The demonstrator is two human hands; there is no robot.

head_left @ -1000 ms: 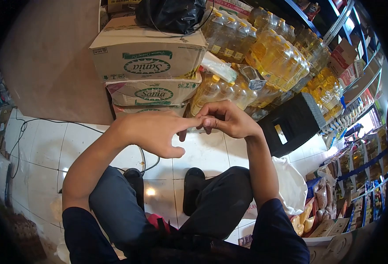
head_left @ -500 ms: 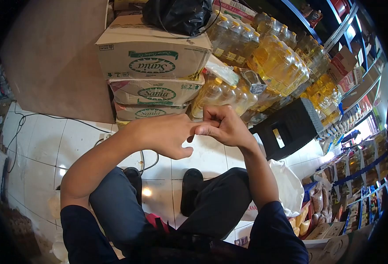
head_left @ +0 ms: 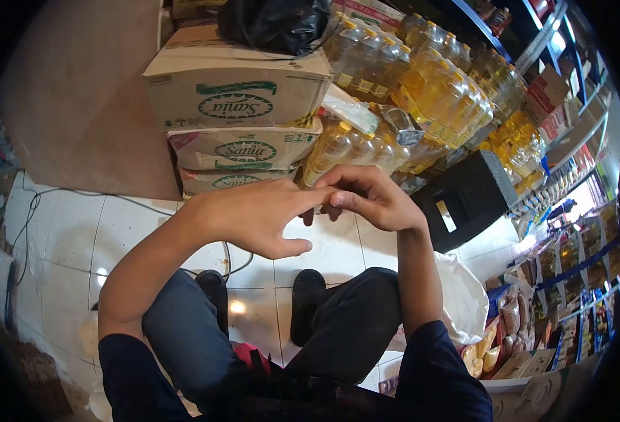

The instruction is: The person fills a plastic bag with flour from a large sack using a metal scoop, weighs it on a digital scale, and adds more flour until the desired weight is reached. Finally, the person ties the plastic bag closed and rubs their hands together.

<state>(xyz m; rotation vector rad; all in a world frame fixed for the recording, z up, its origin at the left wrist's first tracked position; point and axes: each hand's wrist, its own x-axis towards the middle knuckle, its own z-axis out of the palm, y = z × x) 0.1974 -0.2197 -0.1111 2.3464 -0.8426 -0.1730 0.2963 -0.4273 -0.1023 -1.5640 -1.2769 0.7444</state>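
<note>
My left hand (head_left: 267, 214) is held above the floor with its back up. Its thumb stands apart and a finger stretches to the right. My right hand (head_left: 373, 197) meets it there, thumb and bent fingers closed around the tip of that left finger. No separate object shows between the hands. Behind them are stacked cardboard cartons (head_left: 243, 148) marked "Sania". Beyond my right hand lie wrapped packs of yellow-capped oil bottles (head_left: 355, 151).
A black plastic stool (head_left: 464, 200) stands at the right, near a white sack (head_left: 461, 295). A black bag (head_left: 275, 24) rests on the top carton (head_left: 236, 70). Cables (head_left: 106, 188) cross the tiled floor (head_left: 64, 232). Stocked shelves (head_left: 570, 260) line the far right.
My right hand has opened out from a tighter curl, and its thumb and fingers now pinch the left finger. My left hand has stayed nearly in place. The view has shifted slightly.
</note>
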